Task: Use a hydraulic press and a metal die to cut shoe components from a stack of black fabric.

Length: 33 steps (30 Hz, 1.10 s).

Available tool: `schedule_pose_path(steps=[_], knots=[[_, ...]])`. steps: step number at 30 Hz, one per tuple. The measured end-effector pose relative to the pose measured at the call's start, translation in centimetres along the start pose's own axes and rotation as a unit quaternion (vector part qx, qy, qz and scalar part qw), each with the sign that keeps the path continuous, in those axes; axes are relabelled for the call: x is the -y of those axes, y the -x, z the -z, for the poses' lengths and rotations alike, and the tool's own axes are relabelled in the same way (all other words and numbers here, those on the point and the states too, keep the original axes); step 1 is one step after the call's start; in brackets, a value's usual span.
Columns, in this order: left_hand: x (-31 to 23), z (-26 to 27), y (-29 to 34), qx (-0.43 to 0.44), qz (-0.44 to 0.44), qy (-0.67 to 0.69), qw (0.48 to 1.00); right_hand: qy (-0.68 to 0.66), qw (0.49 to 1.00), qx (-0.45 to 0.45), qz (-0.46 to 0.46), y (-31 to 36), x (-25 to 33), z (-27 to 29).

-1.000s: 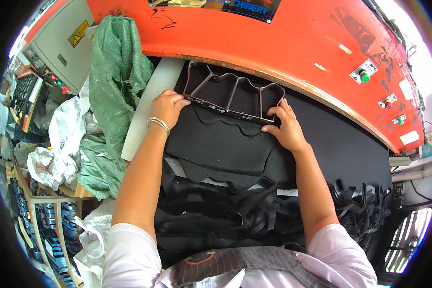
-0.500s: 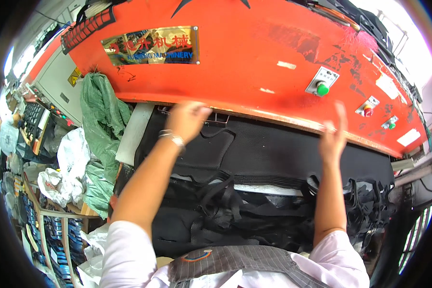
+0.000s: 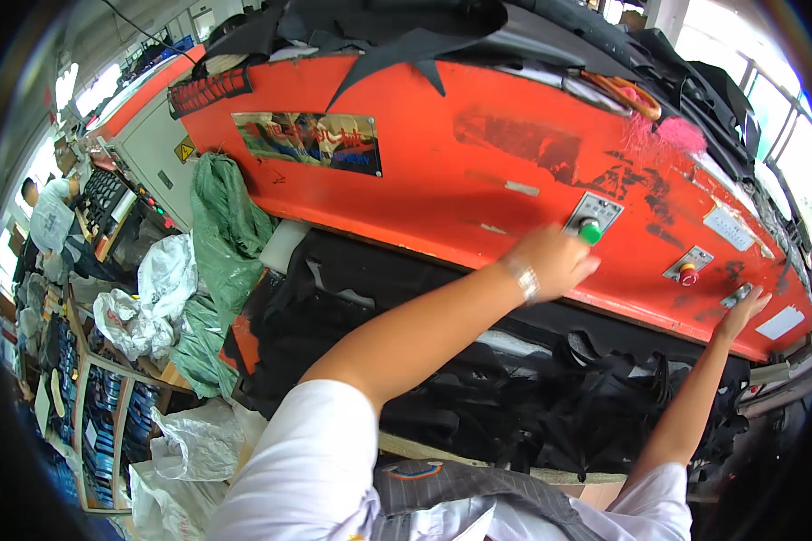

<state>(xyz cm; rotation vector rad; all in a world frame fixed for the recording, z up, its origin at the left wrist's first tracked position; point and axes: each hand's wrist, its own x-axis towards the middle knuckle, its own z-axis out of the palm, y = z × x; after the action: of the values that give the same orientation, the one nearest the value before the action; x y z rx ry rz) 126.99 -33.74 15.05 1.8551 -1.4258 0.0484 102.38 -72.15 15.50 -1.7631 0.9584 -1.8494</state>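
Note:
My left hand [image 3: 555, 261] reaches across the front of an orange-red machine [image 3: 406, 171]. It is just below a large green push button [image 3: 590, 233], fingers bent and partly hidden, thumb apart; whether it touches the button I cannot tell. My right hand [image 3: 743, 313] is open, fingers stretched up against a small control plate [image 3: 737, 295] at the right, covering its button. Neither hand holds anything I can see. Below the machine's front edge lie black sheet material and tangled black strips [image 3: 478, 397].
A red knob [image 3: 688, 275] sits between the two green controls. Black sheets and orange-handled scissors [image 3: 636, 95] lie atop the machine. At left are a green woven sack [image 3: 230, 225], white plastic bags [image 3: 167, 275] and a wooden rack [image 3: 122, 397]. A person [image 3: 52, 216] works far left.
My left hand has moved right from the black sheet to beside the large green button. My right hand has moved right and down to the small control plate. The sheet's front portion is out of sight.

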Motion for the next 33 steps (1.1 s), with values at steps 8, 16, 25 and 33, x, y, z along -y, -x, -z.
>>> schedule_pose_path(steps=[8,16,25,33], knots=[[1.1,3.3,23.7,0.299,0.290,-0.065,0.907,-0.115,0.682,0.670,0.271,25.1,16.4,6.3],[-0.4,1.4,26.9,0.313,0.327,-0.081,0.888,-0.003,0.492,0.767,0.411,37.7,21.8,7.1],[-1.9,1.3,29.6,0.272,0.329,-0.064,0.902,0.075,0.475,0.790,0.380,39.4,22.3,8.2],[-0.5,7.1,37.1,0.181,0.215,0.249,0.927,-0.093,0.609,0.776,0.134,35.7,28.0,1.0]])
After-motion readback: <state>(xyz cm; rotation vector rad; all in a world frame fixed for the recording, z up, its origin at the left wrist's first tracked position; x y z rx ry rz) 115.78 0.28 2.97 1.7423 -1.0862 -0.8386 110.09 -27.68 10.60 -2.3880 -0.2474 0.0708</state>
